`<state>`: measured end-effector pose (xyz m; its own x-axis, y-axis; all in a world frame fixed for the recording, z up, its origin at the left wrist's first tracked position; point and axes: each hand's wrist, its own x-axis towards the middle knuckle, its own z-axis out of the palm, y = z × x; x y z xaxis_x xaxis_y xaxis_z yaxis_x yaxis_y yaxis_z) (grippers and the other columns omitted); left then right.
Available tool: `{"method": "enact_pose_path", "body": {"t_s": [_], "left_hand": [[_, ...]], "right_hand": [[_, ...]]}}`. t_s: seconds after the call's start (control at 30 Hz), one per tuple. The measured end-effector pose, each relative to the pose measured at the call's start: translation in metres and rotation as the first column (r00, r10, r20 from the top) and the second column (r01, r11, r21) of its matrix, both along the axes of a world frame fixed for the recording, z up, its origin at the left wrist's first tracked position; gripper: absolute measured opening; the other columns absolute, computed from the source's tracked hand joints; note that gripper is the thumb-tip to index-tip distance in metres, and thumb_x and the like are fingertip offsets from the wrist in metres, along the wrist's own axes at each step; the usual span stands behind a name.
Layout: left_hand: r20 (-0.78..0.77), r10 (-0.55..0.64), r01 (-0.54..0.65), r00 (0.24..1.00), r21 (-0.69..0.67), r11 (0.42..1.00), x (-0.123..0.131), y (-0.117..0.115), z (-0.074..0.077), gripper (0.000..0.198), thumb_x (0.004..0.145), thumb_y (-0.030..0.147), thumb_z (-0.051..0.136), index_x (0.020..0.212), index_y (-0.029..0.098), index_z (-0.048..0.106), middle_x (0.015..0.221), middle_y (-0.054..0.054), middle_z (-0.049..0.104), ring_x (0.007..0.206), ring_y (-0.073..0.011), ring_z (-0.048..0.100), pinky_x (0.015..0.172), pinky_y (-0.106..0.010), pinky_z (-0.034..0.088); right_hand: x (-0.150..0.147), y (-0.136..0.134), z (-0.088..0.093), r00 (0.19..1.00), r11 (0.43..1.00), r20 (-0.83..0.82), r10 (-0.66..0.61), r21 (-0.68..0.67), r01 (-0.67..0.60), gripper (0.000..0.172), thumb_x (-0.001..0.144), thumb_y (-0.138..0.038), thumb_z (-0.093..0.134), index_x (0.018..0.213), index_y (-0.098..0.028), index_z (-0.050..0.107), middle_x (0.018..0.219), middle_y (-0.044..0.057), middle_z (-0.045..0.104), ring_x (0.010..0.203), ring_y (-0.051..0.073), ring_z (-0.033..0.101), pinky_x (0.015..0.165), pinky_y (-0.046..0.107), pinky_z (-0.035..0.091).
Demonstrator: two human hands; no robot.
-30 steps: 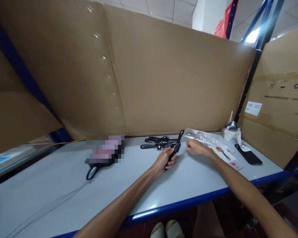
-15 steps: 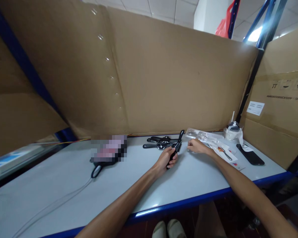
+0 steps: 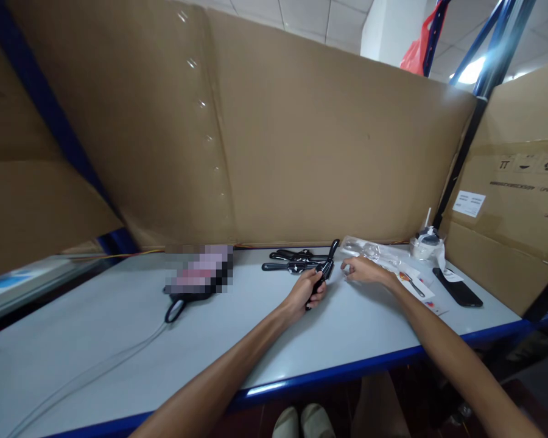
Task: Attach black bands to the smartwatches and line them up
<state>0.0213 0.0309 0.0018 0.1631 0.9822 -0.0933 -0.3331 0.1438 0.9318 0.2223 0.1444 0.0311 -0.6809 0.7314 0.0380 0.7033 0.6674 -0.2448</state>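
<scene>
My left hand (image 3: pixel 307 291) is wrapped round the handle of a black-handled tool (image 3: pixel 323 269), its upper end pointing away from me. The tool's exact kind cannot be made out. Just behind and to the left lie several similar black-handled tools (image 3: pixel 287 266) in a loose pile. One black handle (image 3: pixel 333 248) sticks up at the pile's right end. My right hand (image 3: pixel 361 269) hovers a little to the right, fingers curled and fingertips together; what they hold, if anything, is too small to tell. Beyond it lies clear plastic packaging (image 3: pixel 369 248).
Printed cards (image 3: pixel 415 285) and a black phone (image 3: pixel 459 289) lie on the right of the white table (image 3: pixel 347 340). Behind them stands a cup with a straw (image 3: pixel 425 244). On the left, a blurred dark device (image 3: pixel 198 277) trails a cable. Cardboard (image 3: pixel 329 146) walls the back.
The view has shifted slightly. My right hand's fingers have turned and curled a little differently near the same spot. My left hand keeps its grip on the black-handled tool.
</scene>
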Motion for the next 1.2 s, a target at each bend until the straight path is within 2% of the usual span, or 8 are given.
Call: {"method": "enact_pose_path", "body": {"t_s": [0.27, 0.4, 0.6, 0.73, 0.87, 0.97, 1.07, 1.2], "left_hand": [[-0.042, 0.017, -0.017, 0.999, 0.005, 1.0, 0.002, -0.002, 0.002, 0.028, 0.091, 0.036, 0.059, 0.083, 0.023, 0.036, 0.058, 0.008, 0.042, 0.038, -0.0038, 0.027, 0.036, -0.016, 0.011], [-0.032, 0.008, -0.007, 0.999, 0.024, 1.0, 0.001, 0.0, -0.001, 0.031, 0.089, 0.038, 0.063, 0.083, 0.024, 0.036, 0.058, 0.009, 0.043, 0.038, -0.0039, 0.028, 0.037, -0.016, 0.011], [-0.006, -0.012, 0.012, 1.0, 0.019, 1.0, -0.002, 0.003, -0.005, 0.031, 0.088, 0.037, 0.064, 0.083, 0.023, 0.036, 0.059, 0.008, 0.044, 0.038, -0.0037, 0.029, 0.037, -0.016, 0.01], [-0.03, 0.003, -0.003, 1.0, 0.017, 1.0, -0.001, 0.004, -0.006, 0.03, 0.089, 0.037, 0.062, 0.084, 0.023, 0.036, 0.059, 0.008, 0.043, 0.038, -0.0039, 0.028, 0.037, -0.016, 0.01], [-0.069, -0.015, 0.015, 0.998, 0.004, 1.0, 0.0, 0.004, -0.006, 0.027, 0.091, 0.036, 0.059, 0.083, 0.023, 0.036, 0.058, 0.008, 0.043, 0.037, -0.0038, 0.026, 0.036, -0.016, 0.01], [-0.087, -0.047, 0.047, 0.995, -0.005, 0.999, 0.0, 0.005, -0.007, 0.026, 0.09, 0.035, 0.058, 0.084, 0.023, 0.037, 0.057, 0.009, 0.042, 0.037, -0.0041, 0.027, 0.036, -0.016, 0.009], [-0.102, -0.069, 0.069, 0.992, -0.009, 0.998, 0.0, 0.006, -0.007, 0.024, 0.09, 0.036, 0.058, 0.086, 0.024, 0.037, 0.056, 0.009, 0.042, 0.036, -0.0045, 0.026, 0.036, -0.016, 0.009], [-0.149, -0.059, 0.057, 0.987, -0.015, 0.998, 0.002, 0.006, -0.006, 0.019, 0.092, 0.032, 0.052, 0.086, 0.024, 0.036, 0.055, 0.009, 0.042, 0.036, -0.0048, 0.025, 0.036, -0.016, 0.011]], "right_hand": [[-0.005, -0.005, 0.002, 0.999, 0.994, -0.041, -0.007, -0.113, 0.002, 0.018, 0.077, -0.008, 0.066, 0.091, -0.013, 0.077, 0.08, 0.004, 0.073, 0.066, 0.013, 0.064, 0.061, 0.021, 0.044], [-0.006, -0.009, 0.003, 0.998, 0.99, -0.02, -0.058, -0.133, 0.055, 0.021, 0.078, -0.007, 0.06, 0.091, -0.013, 0.074, 0.072, 0.001, 0.071, 0.05, 0.01, 0.057, 0.05, 0.019, 0.04], [-0.003, -0.003, 0.0, 0.999, 0.994, -0.022, -0.041, -0.102, 0.039, 0.034, 0.076, -0.004, 0.059, 0.105, -0.012, 0.074, 0.077, 0.004, 0.073, 0.057, 0.012, 0.061, 0.057, 0.021, 0.044], [-0.004, 0.004, 0.008, 0.965, 0.993, -0.245, -0.096, -0.086, 0.078, 0.023, 0.083, -0.01, 0.058, 0.097, -0.012, 0.077, 0.081, 0.006, 0.074, 0.065, 0.014, 0.064, 0.061, 0.023, 0.048], [-0.014, -0.006, 0.016, 0.806, 0.997, -0.588, -0.07, -0.032, 0.063, 0.016, 0.086, -0.019, 0.063, 0.093, -0.015, 0.077, 0.092, 0.007, 0.076, 0.08, 0.017, 0.068, 0.067, 0.025, 0.052], [-0.029, -0.023, 0.014, 0.72, 0.999, -0.693, -0.043, -0.045, 0.017, 0.012, 0.083, -0.02, 0.068, 0.09, -0.015, 0.077, 0.088, 0.006, 0.077, 0.081, 0.018, 0.069, 0.073, 0.027, 0.052], [-0.042, -0.039, 0.007, 0.756, 0.999, -0.654, 0.003, -0.03, -0.03, 0.009, 0.084, -0.018, 0.07, 0.087, -0.016, 0.078, 0.085, 0.005, 0.077, 0.08, 0.018, 0.069, 0.076, 0.027, 0.051], [-0.05, -0.047, 0.002, 0.83, 0.993, -0.552, 0.079, 0.117, -0.016, 0.007, 0.085, -0.016, 0.071, 0.082, -0.017, 0.077, 0.083, 0.004, 0.076, 0.082, 0.017, 0.066, 0.079, 0.028, 0.047]]}}
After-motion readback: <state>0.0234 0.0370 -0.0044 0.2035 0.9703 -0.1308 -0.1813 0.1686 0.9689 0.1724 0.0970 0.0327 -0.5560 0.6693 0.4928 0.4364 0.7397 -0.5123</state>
